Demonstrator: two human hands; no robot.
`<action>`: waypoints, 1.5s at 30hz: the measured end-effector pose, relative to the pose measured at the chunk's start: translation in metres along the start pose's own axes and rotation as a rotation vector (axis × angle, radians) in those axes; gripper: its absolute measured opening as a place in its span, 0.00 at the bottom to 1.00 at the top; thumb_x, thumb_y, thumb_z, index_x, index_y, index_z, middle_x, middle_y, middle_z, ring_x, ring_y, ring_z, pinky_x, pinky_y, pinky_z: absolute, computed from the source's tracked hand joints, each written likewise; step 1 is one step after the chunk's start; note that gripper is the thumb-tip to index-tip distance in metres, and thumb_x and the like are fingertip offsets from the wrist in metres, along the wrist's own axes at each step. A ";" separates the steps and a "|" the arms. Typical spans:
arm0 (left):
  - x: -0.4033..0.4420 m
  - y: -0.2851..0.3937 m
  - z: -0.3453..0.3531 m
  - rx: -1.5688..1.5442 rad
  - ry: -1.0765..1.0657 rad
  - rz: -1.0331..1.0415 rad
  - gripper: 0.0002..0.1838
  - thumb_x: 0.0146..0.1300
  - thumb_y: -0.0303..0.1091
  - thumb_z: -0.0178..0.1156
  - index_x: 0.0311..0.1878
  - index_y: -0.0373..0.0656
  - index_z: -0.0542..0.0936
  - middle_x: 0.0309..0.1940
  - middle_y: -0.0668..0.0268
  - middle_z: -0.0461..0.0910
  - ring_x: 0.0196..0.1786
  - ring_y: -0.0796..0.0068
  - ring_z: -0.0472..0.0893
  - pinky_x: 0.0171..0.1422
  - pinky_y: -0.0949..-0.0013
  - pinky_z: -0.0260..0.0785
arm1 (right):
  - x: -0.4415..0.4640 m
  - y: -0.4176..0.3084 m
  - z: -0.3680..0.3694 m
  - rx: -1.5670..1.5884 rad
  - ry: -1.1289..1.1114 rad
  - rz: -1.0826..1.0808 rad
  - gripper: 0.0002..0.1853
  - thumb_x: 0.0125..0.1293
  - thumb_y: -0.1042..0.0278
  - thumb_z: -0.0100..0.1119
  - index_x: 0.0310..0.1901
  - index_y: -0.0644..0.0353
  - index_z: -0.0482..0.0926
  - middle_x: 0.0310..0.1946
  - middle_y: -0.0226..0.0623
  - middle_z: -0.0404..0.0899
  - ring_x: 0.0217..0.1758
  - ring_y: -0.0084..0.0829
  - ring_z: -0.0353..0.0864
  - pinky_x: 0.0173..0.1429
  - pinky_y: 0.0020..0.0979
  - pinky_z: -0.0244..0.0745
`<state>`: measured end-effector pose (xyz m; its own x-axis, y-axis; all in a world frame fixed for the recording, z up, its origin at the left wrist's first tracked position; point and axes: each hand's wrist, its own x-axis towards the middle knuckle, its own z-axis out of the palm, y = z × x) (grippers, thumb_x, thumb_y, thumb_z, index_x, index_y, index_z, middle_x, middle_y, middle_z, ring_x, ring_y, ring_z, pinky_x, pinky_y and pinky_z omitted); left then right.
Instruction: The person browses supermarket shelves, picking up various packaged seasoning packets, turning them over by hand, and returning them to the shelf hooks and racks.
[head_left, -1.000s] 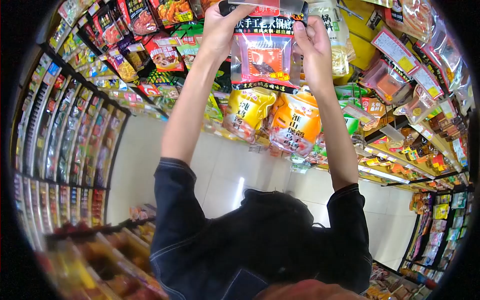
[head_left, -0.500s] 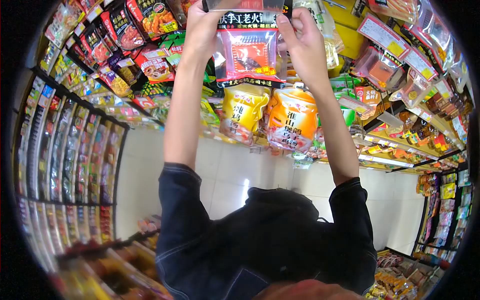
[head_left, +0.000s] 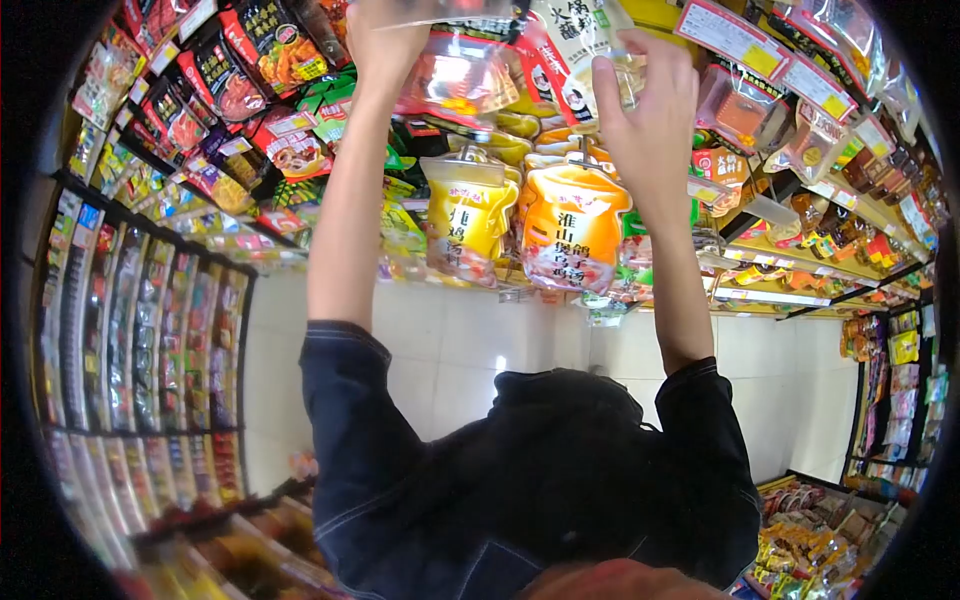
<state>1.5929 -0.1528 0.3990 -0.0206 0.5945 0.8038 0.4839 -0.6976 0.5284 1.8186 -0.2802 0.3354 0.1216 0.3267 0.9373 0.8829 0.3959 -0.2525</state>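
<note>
My left hand (head_left: 388, 45) is at the top of the view, closed on the side of a clear, black-edged hot pot seasoning packet (head_left: 455, 75) with a red block inside. Its fingertips are hidden, and the packet is slightly blurred. A clear plastic strip (head_left: 440, 10) crosses in front of this hand. My right hand (head_left: 650, 105) is apart from that packet, thumb and fingers spread, holding nothing visible. It is beside a white-and-red hot pot dip packet (head_left: 580, 65). Below hang a yellow soup packet (head_left: 470, 225) and an orange soup packet (head_left: 575, 230).
Black-and-red packets (head_left: 275, 45) hang at the upper left. Price labels (head_left: 735, 40) and another clear packet with a red block (head_left: 738, 115) are at the upper right. Stocked shelves (head_left: 140, 320) line the left side. Pale floor tiles (head_left: 450, 340) show below the rack.
My right hand has let go of the seasoning packet and opened. My left hand has moved left with the packet, uncovering the white-and-red packet behind it.
</note>
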 end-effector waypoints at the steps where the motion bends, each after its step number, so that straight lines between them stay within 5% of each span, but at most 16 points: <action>1: -0.002 -0.004 0.005 0.275 0.097 0.241 0.15 0.56 0.28 0.65 0.47 0.37 0.86 0.34 0.55 0.87 0.39 0.60 0.87 0.45 0.58 0.77 | -0.004 0.008 -0.002 -0.052 -0.059 0.030 0.26 0.67 0.53 0.65 0.60 0.60 0.75 0.55 0.50 0.75 0.55 0.51 0.72 0.61 0.50 0.69; 4: -0.007 -0.023 0.023 0.410 0.179 0.264 0.19 0.57 0.31 0.63 0.52 0.37 0.84 0.43 0.51 0.87 0.47 0.50 0.85 0.54 0.53 0.76 | -0.013 0.023 0.002 -0.065 -0.157 0.085 0.32 0.66 0.49 0.67 0.64 0.61 0.72 0.54 0.52 0.76 0.55 0.53 0.73 0.61 0.50 0.70; 5: -0.011 -0.047 0.028 0.492 0.135 0.249 0.23 0.62 0.33 0.61 0.61 0.39 0.80 0.56 0.49 0.82 0.59 0.49 0.81 0.66 0.53 0.71 | -0.016 0.035 0.008 -0.025 -0.137 0.054 0.33 0.66 0.48 0.67 0.63 0.63 0.72 0.52 0.53 0.78 0.53 0.54 0.78 0.58 0.49 0.74; 8: -0.019 -0.043 0.031 0.728 0.265 0.456 0.26 0.69 0.47 0.63 0.60 0.36 0.76 0.60 0.49 0.77 0.65 0.50 0.74 0.66 0.47 0.64 | -0.013 0.048 0.012 0.191 -0.160 0.240 0.30 0.67 0.50 0.66 0.61 0.65 0.72 0.46 0.53 0.83 0.50 0.53 0.83 0.53 0.48 0.78; 11: -0.044 -0.026 0.033 0.496 0.299 0.351 0.35 0.70 0.53 0.59 0.68 0.35 0.69 0.71 0.41 0.61 0.74 0.39 0.57 0.72 0.38 0.48 | -0.005 0.042 -0.003 0.148 -0.160 0.247 0.17 0.70 0.59 0.60 0.50 0.65 0.80 0.39 0.52 0.85 0.47 0.52 0.85 0.50 0.46 0.79; 13: -0.064 -0.003 0.027 0.559 0.206 0.356 0.37 0.70 0.54 0.59 0.72 0.36 0.65 0.73 0.41 0.58 0.74 0.40 0.57 0.72 0.38 0.48 | 0.008 0.035 -0.018 0.130 -0.088 0.094 0.09 0.70 0.70 0.59 0.44 0.68 0.82 0.32 0.49 0.83 0.37 0.47 0.84 0.45 0.42 0.77; 16: -0.084 0.007 0.027 0.541 0.142 0.345 0.39 0.71 0.56 0.58 0.76 0.42 0.62 0.78 0.47 0.53 0.79 0.44 0.52 0.75 0.35 0.42 | 0.011 0.038 -0.023 0.175 -0.097 0.199 0.11 0.70 0.69 0.55 0.39 0.69 0.82 0.37 0.55 0.83 0.42 0.58 0.81 0.50 0.50 0.75; 19: -0.095 0.010 0.028 0.585 0.100 0.337 0.37 0.71 0.58 0.56 0.78 0.51 0.63 0.82 0.54 0.49 0.84 0.51 0.46 0.77 0.29 0.37 | 0.013 0.041 -0.030 0.201 -0.083 0.175 0.11 0.71 0.70 0.53 0.41 0.68 0.82 0.38 0.55 0.81 0.44 0.56 0.81 0.51 0.49 0.74; 23: -0.098 -0.006 0.028 0.730 0.081 0.345 0.29 0.77 0.52 0.48 0.79 0.63 0.65 0.76 0.50 0.58 0.81 0.51 0.53 0.75 0.29 0.41 | 0.010 0.048 -0.050 0.341 -0.159 0.173 0.10 0.72 0.70 0.52 0.44 0.68 0.80 0.39 0.55 0.80 0.45 0.55 0.80 0.53 0.49 0.73; 29: -0.100 0.004 0.024 0.654 0.037 0.344 0.30 0.75 0.54 0.47 0.79 0.67 0.64 0.79 0.54 0.58 0.81 0.55 0.56 0.75 0.33 0.40 | 0.017 0.046 -0.064 0.481 -0.294 0.241 0.11 0.71 0.67 0.54 0.45 0.66 0.82 0.41 0.53 0.83 0.48 0.52 0.83 0.54 0.48 0.76; 33: -0.099 0.005 0.023 0.600 0.002 0.374 0.32 0.74 0.55 0.49 0.80 0.63 0.64 0.77 0.56 0.61 0.76 0.58 0.62 0.73 0.37 0.42 | 0.016 0.052 -0.057 0.640 -0.284 0.246 0.12 0.70 0.69 0.52 0.44 0.66 0.83 0.39 0.51 0.85 0.48 0.52 0.84 0.55 0.47 0.77; 34: -0.101 0.011 0.024 0.638 0.007 0.373 0.29 0.74 0.46 0.51 0.76 0.50 0.70 0.77 0.54 0.62 0.75 0.53 0.64 0.76 0.46 0.45 | 0.016 0.054 -0.053 0.702 -0.274 0.241 0.12 0.70 0.69 0.53 0.44 0.66 0.83 0.39 0.51 0.85 0.48 0.52 0.84 0.54 0.47 0.77; 36: -0.104 0.010 0.021 0.808 0.001 0.420 0.29 0.73 0.46 0.52 0.73 0.43 0.71 0.77 0.52 0.62 0.74 0.49 0.66 0.73 0.47 0.57 | 0.018 0.054 -0.048 0.658 -0.286 0.196 0.12 0.70 0.67 0.52 0.44 0.64 0.83 0.37 0.49 0.85 0.46 0.50 0.85 0.53 0.46 0.77; 40: -0.108 -0.164 -0.019 0.388 -0.288 0.258 0.27 0.73 0.43 0.53 0.72 0.45 0.72 0.70 0.50 0.68 0.66 0.51 0.73 0.62 0.52 0.70 | 0.020 0.059 -0.067 0.739 -0.383 0.195 0.11 0.71 0.66 0.51 0.41 0.62 0.82 0.36 0.50 0.84 0.44 0.50 0.84 0.51 0.47 0.76; 42: -0.123 -0.145 -0.016 0.083 -0.236 0.119 0.26 0.72 0.40 0.55 0.70 0.44 0.73 0.68 0.50 0.70 0.63 0.51 0.75 0.60 0.54 0.73 | 0.003 0.065 -0.076 0.806 -0.386 0.171 0.11 0.70 0.66 0.51 0.40 0.62 0.81 0.35 0.50 0.84 0.43 0.51 0.84 0.49 0.49 0.75; 45: -0.123 -0.003 0.018 0.763 0.077 0.433 0.19 0.72 0.34 0.58 0.65 0.44 0.78 0.64 0.51 0.72 0.58 0.57 0.78 0.58 0.59 0.76 | -0.032 0.069 -0.107 0.794 -0.457 0.172 0.10 0.73 0.65 0.50 0.41 0.61 0.79 0.39 0.44 0.81 0.46 0.49 0.82 0.51 0.48 0.74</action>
<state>1.6093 -0.2164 0.2935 0.2547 0.2919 0.9219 0.9147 -0.3822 -0.1317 1.9244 -0.3550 0.3132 -0.1170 0.6749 0.7286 0.2800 0.7263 -0.6278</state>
